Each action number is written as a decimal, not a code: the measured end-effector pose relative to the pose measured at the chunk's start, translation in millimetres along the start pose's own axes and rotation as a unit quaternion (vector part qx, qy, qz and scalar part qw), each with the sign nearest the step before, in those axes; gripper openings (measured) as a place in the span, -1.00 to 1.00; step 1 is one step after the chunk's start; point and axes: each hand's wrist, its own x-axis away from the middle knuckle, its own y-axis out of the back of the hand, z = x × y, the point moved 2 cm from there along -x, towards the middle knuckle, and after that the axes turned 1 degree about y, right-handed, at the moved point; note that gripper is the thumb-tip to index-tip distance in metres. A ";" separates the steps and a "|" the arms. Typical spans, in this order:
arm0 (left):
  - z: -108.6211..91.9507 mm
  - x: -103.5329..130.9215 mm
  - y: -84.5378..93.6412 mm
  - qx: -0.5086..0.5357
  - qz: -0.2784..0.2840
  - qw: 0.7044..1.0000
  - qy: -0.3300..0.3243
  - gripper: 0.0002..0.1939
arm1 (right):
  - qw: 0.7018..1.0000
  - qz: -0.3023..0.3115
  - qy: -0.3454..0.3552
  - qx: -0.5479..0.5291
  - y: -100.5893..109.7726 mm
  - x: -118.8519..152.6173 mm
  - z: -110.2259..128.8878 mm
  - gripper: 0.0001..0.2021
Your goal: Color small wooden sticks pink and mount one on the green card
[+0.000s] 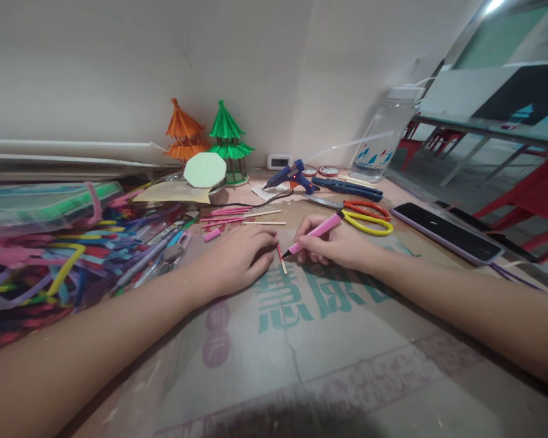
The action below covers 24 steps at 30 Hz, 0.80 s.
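Observation:
My right hand (340, 243) is closed round a pink marker (320, 229), its dark tip pointing down and left. The tip meets a short thin wooden stick (282, 261), coloured pink along its upper part and plain at its near end. The fingertips of my left hand (237, 255) pinch or press the far end of this stick against the covered tabletop; the exact grip is partly hidden. Beyond my left hand lie several pink-coloured sticks (223, 212) and plain sticks (265, 222). A pink marker cap (212, 235) rests beside that hand.
Scissors (368, 222), a blue glue gun (285, 175), a utility knife (347, 188) and a phone (447, 232) lie behind and right. Orange (182, 131) and green (228, 131) pavilion models stand at the wall, near a bottle (379, 134). Colourful pipe cleaners (64, 267) heap at left.

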 end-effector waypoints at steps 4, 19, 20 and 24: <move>0.1 -0.1 0.1 -0.002 0.005 1.000 0.002 -0.68 | 1.000 -0.006 -0.003 0.004 -0.1 -0.7 -0.1 -0.80; 1.5 0.4 -1.2 -0.007 -0.003 1.000 -0.005 -0.70 | 1.000 0.011 0.005 -0.010 0.3 -0.9 -0.9 -0.80; 1.4 0.3 -1.2 -0.008 -0.003 1.000 -0.005 -0.70 | 1.000 0.013 0.005 -0.010 0.0 -0.8 -0.5 -0.80; 1.4 -0.2 -1.6 -0.007 -0.005 1.000 0.001 -0.72 | 1.000 0.017 0.007 -0.008 -0.1 -0.1 0.9 -0.78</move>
